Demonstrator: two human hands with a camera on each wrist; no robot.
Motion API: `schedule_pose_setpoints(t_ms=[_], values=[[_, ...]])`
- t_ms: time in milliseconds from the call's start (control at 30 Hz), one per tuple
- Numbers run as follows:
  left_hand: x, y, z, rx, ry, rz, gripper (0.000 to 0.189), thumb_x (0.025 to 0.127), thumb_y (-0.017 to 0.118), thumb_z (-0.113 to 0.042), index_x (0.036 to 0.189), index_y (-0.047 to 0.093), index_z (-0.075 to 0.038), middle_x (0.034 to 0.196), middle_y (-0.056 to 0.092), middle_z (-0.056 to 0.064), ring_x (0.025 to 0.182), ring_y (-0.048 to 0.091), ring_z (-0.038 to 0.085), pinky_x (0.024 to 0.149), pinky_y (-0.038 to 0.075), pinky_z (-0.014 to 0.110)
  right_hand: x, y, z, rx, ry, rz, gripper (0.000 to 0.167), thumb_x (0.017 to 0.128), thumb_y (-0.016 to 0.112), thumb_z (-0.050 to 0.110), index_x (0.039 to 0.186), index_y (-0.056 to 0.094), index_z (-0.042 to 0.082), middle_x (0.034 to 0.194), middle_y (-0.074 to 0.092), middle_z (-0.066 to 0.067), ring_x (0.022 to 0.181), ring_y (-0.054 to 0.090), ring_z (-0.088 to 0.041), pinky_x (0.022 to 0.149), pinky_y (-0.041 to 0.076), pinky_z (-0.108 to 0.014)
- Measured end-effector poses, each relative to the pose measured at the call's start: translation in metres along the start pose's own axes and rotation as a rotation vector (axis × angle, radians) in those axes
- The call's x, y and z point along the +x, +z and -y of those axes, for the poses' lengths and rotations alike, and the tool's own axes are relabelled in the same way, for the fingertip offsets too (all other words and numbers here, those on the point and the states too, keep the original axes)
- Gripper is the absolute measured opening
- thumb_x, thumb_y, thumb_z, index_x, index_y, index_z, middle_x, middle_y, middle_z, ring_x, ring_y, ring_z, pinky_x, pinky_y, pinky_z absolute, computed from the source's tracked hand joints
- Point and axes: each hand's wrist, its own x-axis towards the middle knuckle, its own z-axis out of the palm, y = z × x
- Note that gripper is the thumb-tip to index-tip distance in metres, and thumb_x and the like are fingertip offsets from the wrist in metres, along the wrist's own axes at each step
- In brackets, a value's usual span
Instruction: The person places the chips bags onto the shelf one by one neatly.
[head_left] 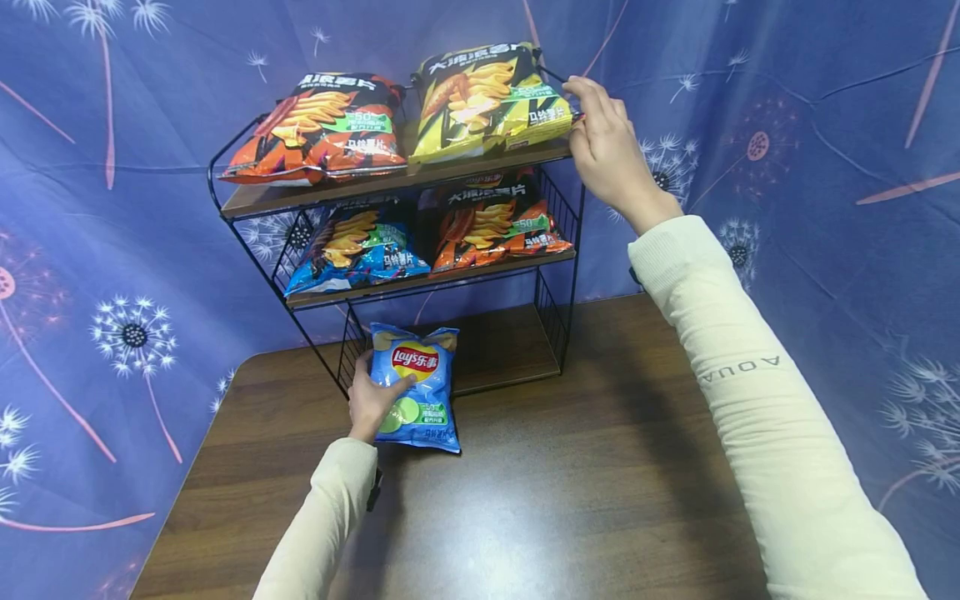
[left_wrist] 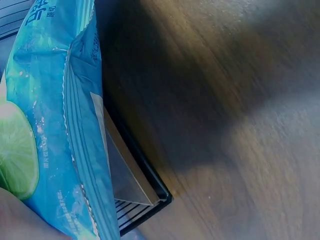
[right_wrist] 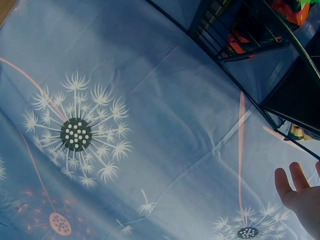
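Note:
In the head view my left hand (head_left: 372, 401) grips a blue Lay's chip bag (head_left: 426, 421), thumb across its front. The bag stands upright at the left front of the rack's bottom shelf (head_left: 510, 343). Close up in the left wrist view, the chip bag (left_wrist: 45, 130) shows its crimped side, with the shelf's corner behind it. My right hand (head_left: 611, 150) is up at the right end of the top shelf, beside a yellow chip bag (head_left: 487, 104). Its fingers look extended in the right wrist view; whether they touch bag or frame, I cannot tell.
A black wire rack with wooden shelves stands on a brown table (head_left: 525, 500) against a blue dandelion-print cloth (head_left: 787, 250). An orange chip bag (head_left: 322, 129) shares the top shelf. On the middle shelf lie a blue bag (head_left: 360, 246) and a red-orange bag (head_left: 498, 221).

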Motion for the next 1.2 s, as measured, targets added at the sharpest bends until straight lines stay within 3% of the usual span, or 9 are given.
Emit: schedule_pose_setpoints(t_ms=[400,667,867,1200], values=[[0.004,0.014,-0.008,0.014,-0.03,-0.017,0.087,0.069,0.075,-0.041,0.138,0.03,-0.016,0.123,0.054,0.02,0.11,0.053,0.039,0.086,0.041,0.052,0.0,-0.001,0.001,-0.006,-0.02,-0.009,0.045,0.093,0.031,0.012,0.137,0.034,0.013,0.148,0.03,0.0,0.133,0.029,-0.017,0.111,0.019,-0.029],[0.006,0.022,-0.008,-0.03,-0.024,-0.001,0.069,0.087,0.058,-0.027,0.138,0.019,-0.002,0.125,0.047,0.033,0.115,0.046,0.047,0.097,0.036,0.053,0.001,0.0,0.001,-0.011,-0.017,-0.002,0.045,0.094,0.031,0.012,0.138,0.033,0.014,0.148,0.029,0.0,0.132,0.029,-0.017,0.111,0.018,-0.028],[0.005,0.024,-0.006,-0.034,-0.047,0.045,0.064,0.091,0.049,-0.025,0.139,0.014,0.001,0.127,0.043,0.037,0.118,0.042,0.048,0.1,0.033,0.052,0.001,0.001,0.001,-0.007,-0.002,0.006,0.044,0.094,0.03,0.013,0.138,0.033,0.014,0.148,0.028,0.001,0.133,0.029,-0.018,0.111,0.018,-0.028],[0.0,0.02,0.005,0.003,0.047,0.118,0.072,0.087,0.054,-0.019,0.139,0.01,0.003,0.129,0.035,0.037,0.123,0.035,0.048,0.104,0.027,0.053,0.0,0.0,0.001,-0.01,-0.002,0.002,0.045,0.094,0.031,0.013,0.138,0.033,0.015,0.148,0.029,0.0,0.131,0.031,-0.02,0.111,0.019,-0.029]])
